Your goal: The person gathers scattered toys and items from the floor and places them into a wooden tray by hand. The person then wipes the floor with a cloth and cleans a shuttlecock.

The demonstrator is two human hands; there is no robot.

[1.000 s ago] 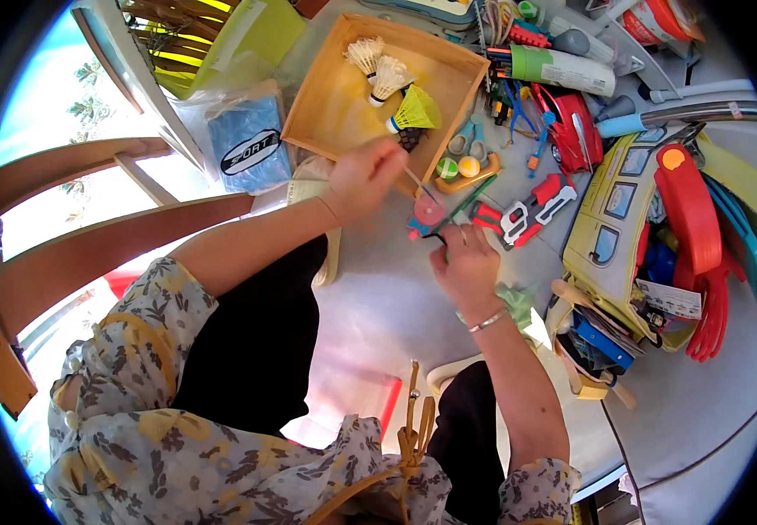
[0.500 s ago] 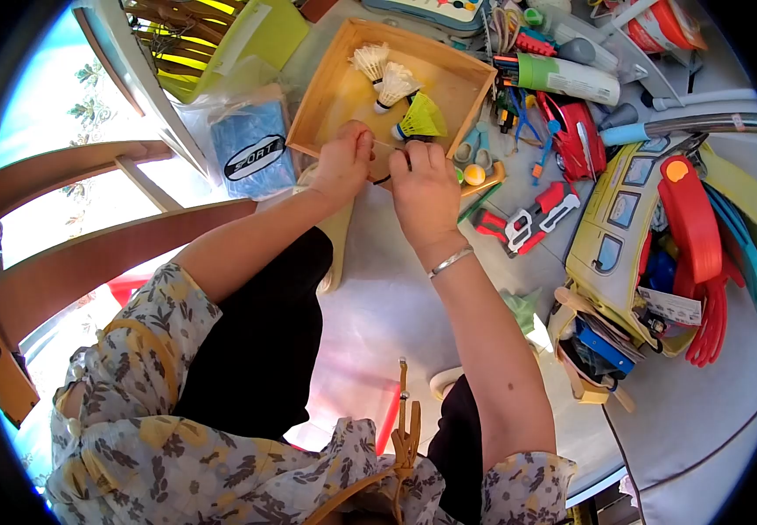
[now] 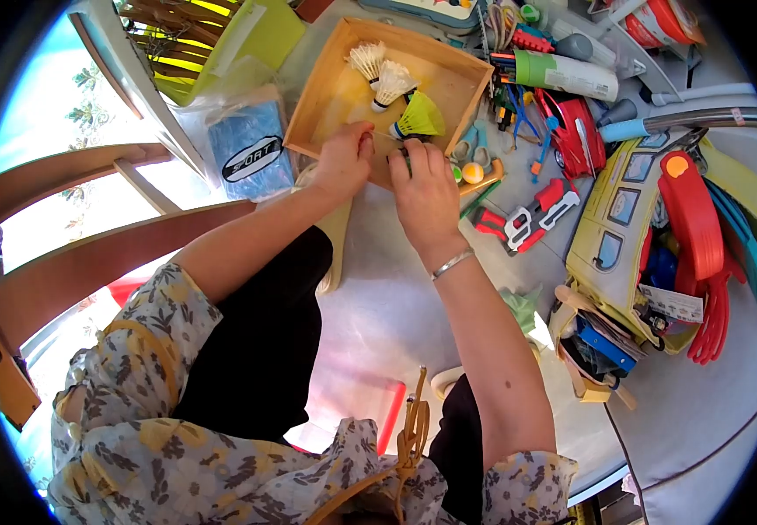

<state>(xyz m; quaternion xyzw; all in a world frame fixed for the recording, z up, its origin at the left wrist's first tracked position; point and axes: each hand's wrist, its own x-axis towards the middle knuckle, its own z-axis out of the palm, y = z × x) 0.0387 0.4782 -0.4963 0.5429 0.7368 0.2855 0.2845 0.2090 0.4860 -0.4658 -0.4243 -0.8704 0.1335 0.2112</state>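
My left hand is closed in a pinch at the near edge of a wooden box. A thin pale strand seems to run from its fingertips toward the right. Close beside it, my right hand has its fingers curled together, with a bit of something dark at the fingertips. What either hand holds is too small and hidden to name. Inside the box lie two white feather shuttlecocks, one behind the other, and a yellow-green shuttlecock just beyond my right fingers.
A blue plastic-wrapped packet lies left of the box. To the right are light-blue-handled scissors, a red-and-white toy, a red toy car and a yellow bus-shaped bag stuffed with items. A wooden chair stands at left.
My hands stay nearly in place at the box's near edge. The right fingers have shifted slightly, and the dark band seen below them earlier is no longer visible.
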